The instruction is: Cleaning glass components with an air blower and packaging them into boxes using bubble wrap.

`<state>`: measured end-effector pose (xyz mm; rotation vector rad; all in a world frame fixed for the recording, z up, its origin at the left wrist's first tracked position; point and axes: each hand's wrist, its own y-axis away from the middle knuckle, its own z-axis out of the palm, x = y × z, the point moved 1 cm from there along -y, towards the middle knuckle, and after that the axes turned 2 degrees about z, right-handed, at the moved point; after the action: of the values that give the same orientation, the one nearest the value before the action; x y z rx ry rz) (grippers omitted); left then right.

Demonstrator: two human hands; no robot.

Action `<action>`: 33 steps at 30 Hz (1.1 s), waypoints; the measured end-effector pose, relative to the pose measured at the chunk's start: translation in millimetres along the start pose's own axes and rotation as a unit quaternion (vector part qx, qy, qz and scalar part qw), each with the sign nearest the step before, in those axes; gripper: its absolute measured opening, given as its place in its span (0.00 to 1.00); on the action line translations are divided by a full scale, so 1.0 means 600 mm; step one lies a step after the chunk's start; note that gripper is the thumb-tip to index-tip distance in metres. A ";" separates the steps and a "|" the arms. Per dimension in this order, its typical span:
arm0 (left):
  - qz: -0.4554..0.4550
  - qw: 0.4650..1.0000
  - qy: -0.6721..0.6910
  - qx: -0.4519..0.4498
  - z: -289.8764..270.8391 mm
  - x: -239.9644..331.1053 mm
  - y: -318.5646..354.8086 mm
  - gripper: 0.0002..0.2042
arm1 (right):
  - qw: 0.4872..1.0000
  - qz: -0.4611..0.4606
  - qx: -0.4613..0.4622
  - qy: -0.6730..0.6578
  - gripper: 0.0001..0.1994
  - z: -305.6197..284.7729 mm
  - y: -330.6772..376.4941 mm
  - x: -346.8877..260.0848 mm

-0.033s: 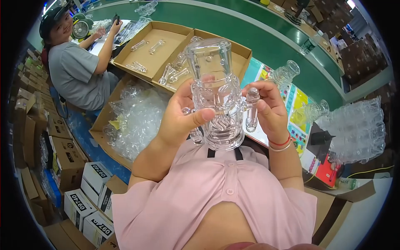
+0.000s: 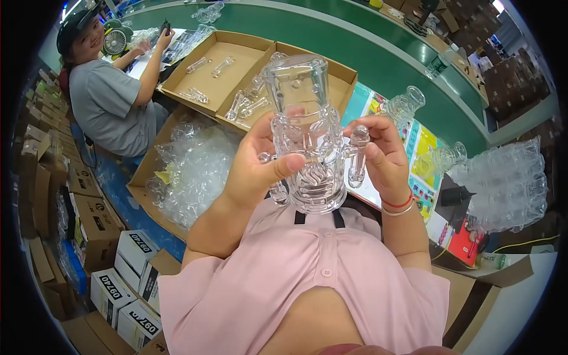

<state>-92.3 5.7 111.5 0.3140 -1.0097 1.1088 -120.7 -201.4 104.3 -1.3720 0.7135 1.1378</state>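
Left hand: left hand (image 2: 255, 167) is wrapped around the body of the clear glass piece (image 2: 303, 136), thumb laid across its front at mid-height, fingers behind.
Right hand: right hand (image 2: 381, 155) is closed in a pinch on the small glass side tube (image 2: 358, 155), which juts from the piece at 3 o'clock.
Glass piece, place: held upright in the air above the chest, between both hands, well clear of the counter (image 2: 378, 65); wide cylindrical top at 12 o'clock, round base with a swirled insert at 6 o'clock.
Step in hand: judged to be a close visual check or the fitting of the side tube; which of the two cannot be told.
Next move calls for: a firm left-hand hold while the right works the tube gently; thin glass joints would likely crack under sideways force.
Surroundings, 11 o'clock: open cardboard trays (image 2: 220, 66) carrying small glass tubes; below them a carton of crumpled clear plastic wrap (image 2: 192, 171).
Surroundings, 3 o'clock: further glass pieces (image 2: 407, 105) stand on coloured sheets; bubble-wrapped bundles (image 2: 509, 183) lie beyond.
Surroundings, 10 o'clock: a co-worker in a grey shirt (image 2: 109, 109) sits at the counter.
Surroundings, 8 o'clock: stacked small boxes (image 2: 127, 284) on the floor.
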 end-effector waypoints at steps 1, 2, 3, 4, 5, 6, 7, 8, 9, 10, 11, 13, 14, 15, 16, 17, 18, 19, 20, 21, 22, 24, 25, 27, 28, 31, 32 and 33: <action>0.002 1.000 -0.005 0.000 0.002 0.000 0.002 0.36 | 1.000 0.001 0.000 -0.008 0.20 -0.001 0.005 -0.002; 0.003 1.000 -0.006 -0.001 0.005 0.000 0.005 0.36 | 1.000 0.002 0.002 -0.017 0.20 -0.002 0.011 -0.005; 0.015 1.000 -0.011 -0.001 0.008 0.002 0.007 0.35 | 1.000 0.001 0.002 -0.017 0.20 -0.002 0.014 -0.007; 0.027 1.000 -0.016 0.000 0.010 0.002 0.009 0.35 | 1.000 -0.005 -0.002 -0.012 0.20 -0.002 0.017 -0.009; 0.026 1.000 -0.017 -0.001 0.012 0.003 0.009 0.35 | 1.000 -0.012 -0.006 -0.008 0.20 -0.002 0.019 -0.011; 0.027 0.999 -0.016 -0.002 0.014 0.003 0.010 0.35 | 1.000 -0.013 -0.005 -0.009 0.20 -0.003 0.021 -0.011; 0.027 1.000 -0.015 -0.003 0.015 0.003 0.010 0.35 | 1.000 -0.023 -0.004 0.004 0.20 -0.005 0.022 -0.011; 0.026 1.000 -0.017 -0.003 0.016 0.003 0.010 0.35 | 0.999 -0.034 -0.003 0.018 0.20 -0.006 0.023 -0.011; 0.034 0.999 -0.028 -0.003 0.016 0.001 0.009 0.35 | 0.999 -0.034 -0.002 0.016 0.20 -0.008 0.024 -0.011; 0.041 0.998 -0.038 -0.002 0.017 0.001 0.011 0.35 | 0.999 -0.040 -0.006 0.034 0.19 -0.010 0.026 -0.011; 0.041 0.998 -0.039 -0.002 0.018 0.001 0.010 0.35 | 0.997 -0.047 -0.010 0.052 0.19 -0.013 0.025 -0.011; 0.042 0.997 -0.070 -0.003 0.019 0.001 0.011 0.34 | 0.996 -0.047 -0.017 0.079 0.18 -0.015 0.029 -0.011; 0.043 0.997 -0.071 -0.003 0.020 0.001 0.009 0.34 | 0.993 -0.049 -0.025 0.107 0.18 -0.016 0.028 -0.010; 0.044 0.996 -0.075 -0.009 0.020 0.000 0.007 0.34 | 0.993 -0.050 -0.025 0.107 0.18 -0.018 0.027 -0.009; 0.045 0.996 -0.078 -0.015 0.021 -0.001 0.004 0.34 | 0.994 -0.047 -0.025 0.099 0.17 -0.021 0.028 -0.006; 0.045 0.996 -0.079 -0.016 0.020 -0.001 0.001 0.34 | 0.994 -0.046 -0.026 0.092 0.17 -0.023 0.028 -0.006; 0.027 0.997 -0.072 -0.019 0.017 -0.003 -0.003 0.34 | 0.994 -0.047 -0.026 0.092 0.17 -0.026 0.027 -0.007; 0.009 0.998 -0.066 -0.023 0.014 -0.006 -0.008 0.34 | 0.992 -0.041 -0.032 0.115 0.19 -0.029 0.025 -0.008; 0.010 0.997 -0.067 -0.022 0.012 -0.008 -0.009 0.34 | 0.989 -0.035 -0.040 0.138 0.21 -0.031 0.023 -0.011; 0.014 0.998 -0.056 -0.030 0.010 -0.011 -0.012 0.33 | 0.989 -0.036 -0.041 0.138 0.21 -0.034 0.019 -0.020; 0.020 0.998 -0.045 -0.039 0.008 -0.012 -0.015 0.33 | 0.980 -0.040 -0.072 0.179 0.25 -0.033 0.011 -0.036; 0.011 0.998 -0.034 -0.055 0.010 -0.017 -0.011 0.33 | 0.969 -0.050 -0.104 0.220 0.28 -0.030 0.002 -0.045; 0.002 0.997 -0.022 -0.070 0.013 -0.018 -0.007 0.32 | 0.987 -0.051 -0.060 0.140 0.31 -0.028 -0.003 -0.046; 0.025 0.991 -0.093 -0.097 0.025 -0.019 0.007 0.32 | 0.997 -0.043 -0.028 0.050 0.36 -0.018 -0.012 -0.060; 0.038 0.980 -0.157 -0.120 0.028 -0.021 0.015 0.32 | 0.999 -0.026 -0.024 0.005 0.37 -0.013 -0.001 -0.053; 0.144 0.891 -0.380 -0.201 0.028 -0.026 0.038 0.33 | 0.987 0.075 -0.137 -0.029 0.37 0.003 0.044 -0.034; 0.211 0.859 -0.403 -0.234 0.040 -0.022 0.037 0.34 | 0.976 0.152 -0.150 -0.038 0.35 -0.021 0.082 0.014; 0.210 0.854 -0.393 -0.269 0.038 -0.033 0.050 0.33 | 0.983 0.033 -0.182 -0.012 0.34 -0.004 0.082 -0.008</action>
<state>-131.4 -7.2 100.4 0.0745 -2.1524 1.0291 -166.8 -212.4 89.6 -1.6452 0.5532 1.3842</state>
